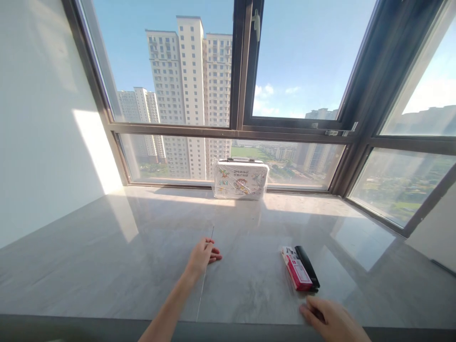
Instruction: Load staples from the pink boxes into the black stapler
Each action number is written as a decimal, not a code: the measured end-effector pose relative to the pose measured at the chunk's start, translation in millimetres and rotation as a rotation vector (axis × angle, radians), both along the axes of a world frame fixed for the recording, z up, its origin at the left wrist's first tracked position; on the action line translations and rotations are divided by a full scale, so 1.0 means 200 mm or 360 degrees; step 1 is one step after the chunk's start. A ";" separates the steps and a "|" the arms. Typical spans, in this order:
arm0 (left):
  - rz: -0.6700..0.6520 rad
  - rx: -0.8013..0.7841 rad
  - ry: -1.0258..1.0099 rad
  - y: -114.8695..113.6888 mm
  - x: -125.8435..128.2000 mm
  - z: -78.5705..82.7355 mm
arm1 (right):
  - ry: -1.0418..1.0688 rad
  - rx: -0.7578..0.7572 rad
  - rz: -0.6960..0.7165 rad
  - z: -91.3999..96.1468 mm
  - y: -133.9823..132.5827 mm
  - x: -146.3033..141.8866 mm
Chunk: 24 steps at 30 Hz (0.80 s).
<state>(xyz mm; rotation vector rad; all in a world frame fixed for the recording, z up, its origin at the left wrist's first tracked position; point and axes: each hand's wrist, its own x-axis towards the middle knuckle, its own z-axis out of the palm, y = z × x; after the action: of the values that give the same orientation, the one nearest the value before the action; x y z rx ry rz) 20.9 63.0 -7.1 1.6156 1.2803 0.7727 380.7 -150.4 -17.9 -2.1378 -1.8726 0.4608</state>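
My left hand [204,259] is over the grey marbled sill, its fingers partly stretched and apart, with no object visible in it. A thin straight line [202,297] runs on the sill under this hand; whether it is a seam or a thread I cannot tell. Near the front edge, my right hand [326,317] is slightly blurred, fingers loosely bent and apart, holding nothing I can see. Just beyond it lie a red-and-white box [298,273] and, along its right side, a long black object [307,266] resembling a stapler. Neither appears touched by the hand.
A white case [241,180] with cartoon prints, wrapped in clear plastic, stands against the window at the back. Dark window frames [228,130] border the marbled sill [149,266]. A white wall [42,142] rises on the left. Sunlight patches fall across the surface.
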 end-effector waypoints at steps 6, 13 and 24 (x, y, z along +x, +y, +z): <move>-0.0174 0.0607 0.0426 -0.32 -0.03 0.00 | -0.0036 0.0188 0.0094 0.07 0.22 -0.63; -0.0199 0.0894 0.1161 -0.40 0.04 -0.05 | -0.0191 0.0434 0.0015 0.03 0.46 -0.86; -0.0178 0.0879 0.1166 -0.38 0.04 -0.07 | -0.0275 0.0298 -0.0009 0.00 0.47 -0.88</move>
<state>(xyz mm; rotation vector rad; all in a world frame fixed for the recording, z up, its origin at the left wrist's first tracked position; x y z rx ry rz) 28.3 -13.5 -21.0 2.5504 1.5257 0.4902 204.8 -55.8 -18.5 -2.1146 -1.9135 0.0961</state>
